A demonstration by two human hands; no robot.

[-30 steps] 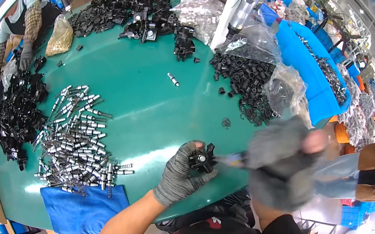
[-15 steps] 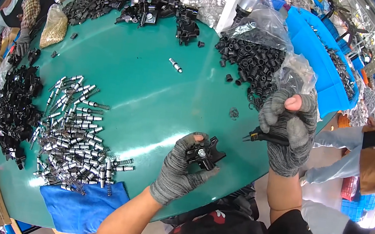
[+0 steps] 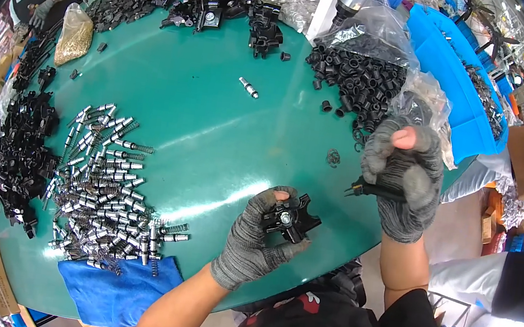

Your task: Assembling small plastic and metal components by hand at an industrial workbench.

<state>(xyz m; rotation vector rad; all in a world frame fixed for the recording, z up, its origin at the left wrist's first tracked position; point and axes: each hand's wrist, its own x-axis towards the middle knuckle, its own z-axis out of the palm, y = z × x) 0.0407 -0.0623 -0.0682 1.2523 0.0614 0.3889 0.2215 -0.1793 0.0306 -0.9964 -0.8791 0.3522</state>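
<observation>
A blue cloth lies left of the worker's left hand; a blue plastic bin sits beyond the right hand.

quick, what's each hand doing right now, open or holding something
Left hand: grip closed on a black part.
Right hand: grip closed on a black-handled tool, its tips free of the part.

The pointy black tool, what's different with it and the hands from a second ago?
The black tool has moved back to the right with the right hand, so its tip is now apart from the black part. That part seems turned a little in the left hand. Nothing was let go. The lone silver pin and the pile of silver pins stayed put.
</observation>
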